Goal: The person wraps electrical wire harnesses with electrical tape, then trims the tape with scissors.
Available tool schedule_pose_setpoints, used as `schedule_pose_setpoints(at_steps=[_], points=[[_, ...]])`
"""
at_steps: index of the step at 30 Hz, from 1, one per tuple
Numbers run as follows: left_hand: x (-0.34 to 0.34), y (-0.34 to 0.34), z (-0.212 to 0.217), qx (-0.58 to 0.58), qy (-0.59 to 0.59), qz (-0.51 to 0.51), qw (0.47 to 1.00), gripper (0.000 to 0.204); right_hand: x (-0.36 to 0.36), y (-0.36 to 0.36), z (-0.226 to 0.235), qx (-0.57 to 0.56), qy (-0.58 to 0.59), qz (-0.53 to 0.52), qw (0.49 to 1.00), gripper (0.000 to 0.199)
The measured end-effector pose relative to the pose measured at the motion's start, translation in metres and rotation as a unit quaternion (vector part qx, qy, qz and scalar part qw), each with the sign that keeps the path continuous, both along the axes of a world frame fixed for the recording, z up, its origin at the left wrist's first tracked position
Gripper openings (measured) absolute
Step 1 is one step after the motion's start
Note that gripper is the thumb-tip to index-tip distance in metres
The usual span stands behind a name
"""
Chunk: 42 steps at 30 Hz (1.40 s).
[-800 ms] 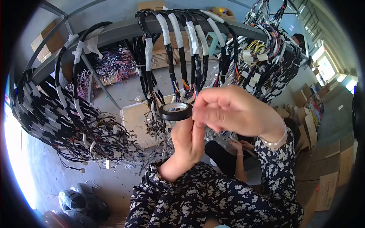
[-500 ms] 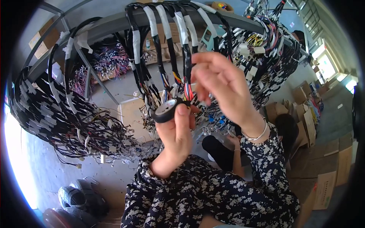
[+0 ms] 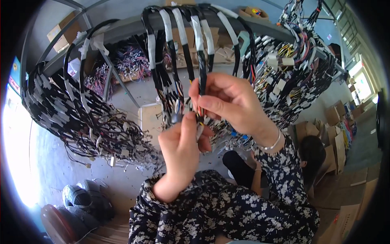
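The right hand pinches a wire bundle hanging from the rail; the left hand is closed around its lower end. The bundle looks light, limp and thin, best gripped on its black taped stretch.

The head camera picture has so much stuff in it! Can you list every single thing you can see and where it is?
Wire bundles: many, black with white tape bands, draped over the rail at top centre.
Rail: one, grey metal, across the top.
Wire heaps: many, black and white, hanging at left; more with white tags at right.
Cardboard boxes: several, brown, on the floor at right.
Flat cardboard: one, pale brown, on the floor at centre.
Another person: one, dark hair, crouched low at right.
Wire coils: a few, grey, floor at lower left.
Left hand: one, fingers shut around a wire end; a small dark thing shows above it, unclear.
Right hand: one, pinching the same black wire bundle, bracelet on wrist.
Sleeves: two, dark floral.
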State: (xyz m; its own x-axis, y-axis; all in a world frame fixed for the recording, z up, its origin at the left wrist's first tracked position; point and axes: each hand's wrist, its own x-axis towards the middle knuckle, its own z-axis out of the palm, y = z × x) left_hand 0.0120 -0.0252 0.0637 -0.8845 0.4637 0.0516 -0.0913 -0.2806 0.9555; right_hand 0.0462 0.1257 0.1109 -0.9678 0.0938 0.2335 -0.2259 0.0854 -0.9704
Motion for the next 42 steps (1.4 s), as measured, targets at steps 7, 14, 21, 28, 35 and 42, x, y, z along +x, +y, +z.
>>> schedule_pose_setpoints(at_steps=[7,14,21,28,35,42], points=[[-0.020,-0.010,0.002,0.085,-0.160,-0.100,0.978,0.044,-0.009,0.022,-0.019,0.081,0.108,0.108,0.985,0.049],[-0.030,-0.019,0.004,0.154,-0.280,-0.219,0.922,0.043,-0.004,0.023,-0.011,0.318,0.119,0.144,0.929,0.051],[-0.030,-0.021,-0.005,0.101,-0.225,-0.233,0.941,0.044,0.013,0.006,-0.011,0.283,0.110,0.104,0.947,0.046],[-0.016,-0.020,-0.011,0.100,-0.069,-0.213,0.969,0.028,0.021,-0.005,-0.018,0.222,0.102,-0.051,0.968,0.015],[-0.011,-0.020,-0.017,-0.060,0.159,-0.023,0.985,0.011,0.020,-0.023,-0.014,0.347,0.164,-0.135,0.913,0.007],[-0.017,0.004,-0.040,-0.038,0.354,0.085,0.931,0.017,0.020,-0.028,-0.018,0.376,0.130,-0.184,0.899,0.013]])
